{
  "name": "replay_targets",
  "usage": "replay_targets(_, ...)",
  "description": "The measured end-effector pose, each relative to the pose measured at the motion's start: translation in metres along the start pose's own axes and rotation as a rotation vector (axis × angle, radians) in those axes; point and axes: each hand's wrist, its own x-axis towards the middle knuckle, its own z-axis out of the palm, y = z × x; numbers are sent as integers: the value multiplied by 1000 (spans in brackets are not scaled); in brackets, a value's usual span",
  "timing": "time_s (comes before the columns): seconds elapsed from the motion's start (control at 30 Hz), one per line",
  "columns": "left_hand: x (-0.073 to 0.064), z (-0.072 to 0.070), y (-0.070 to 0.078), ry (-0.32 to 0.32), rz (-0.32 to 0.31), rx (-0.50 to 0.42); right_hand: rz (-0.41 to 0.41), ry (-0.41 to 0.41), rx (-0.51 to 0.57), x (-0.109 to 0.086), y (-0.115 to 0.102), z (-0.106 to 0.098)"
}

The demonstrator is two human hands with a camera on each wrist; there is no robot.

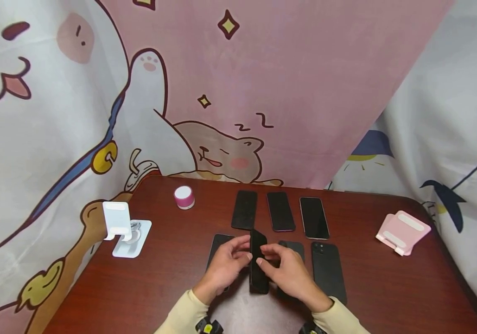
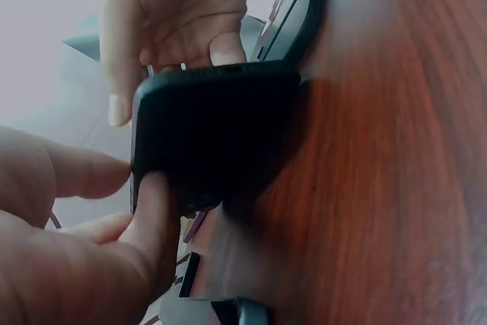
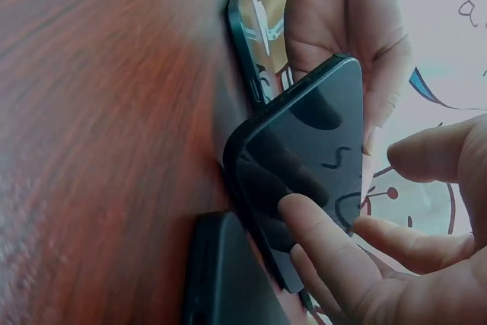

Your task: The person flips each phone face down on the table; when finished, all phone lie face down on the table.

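Observation:
A dark smartphone stands on its long edge between both hands, low over the brown table. Its glossy screen faces the right hand. My left hand holds it from the other side, a finger against its dark face and the thumb at the upper edge. From the right, fingertips of my right hand touch the screen and upper edge, while in the right wrist view the thumb stands apart. Beside the left hand lies a partly covered phone. Another phone is mostly hidden behind the right hand.
Farther back lie three phones in a row: left, middle and right. A black phone rests right of the right hand. White phone stand at left, pink stand at right, pink-white cylinder at back.

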Motion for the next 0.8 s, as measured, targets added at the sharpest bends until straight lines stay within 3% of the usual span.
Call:
replay_targets(0.27, 0, 3, -1, -85, -65, -174, 41, -21, 106, -2, -1, -3)
replay_targets(0.5, 0, 10, -1, -166, -86, -256, 31, -34, 155, -4, -1, -7)
replay_targets(0.63, 0, 14, 1, -200, -87, -225, 28, -42, 142, -3, 0, -10)
replay_targets(0.8, -3, 18, 1, -194, -56, -57, 60, -86, 230, -4, 1, -13)
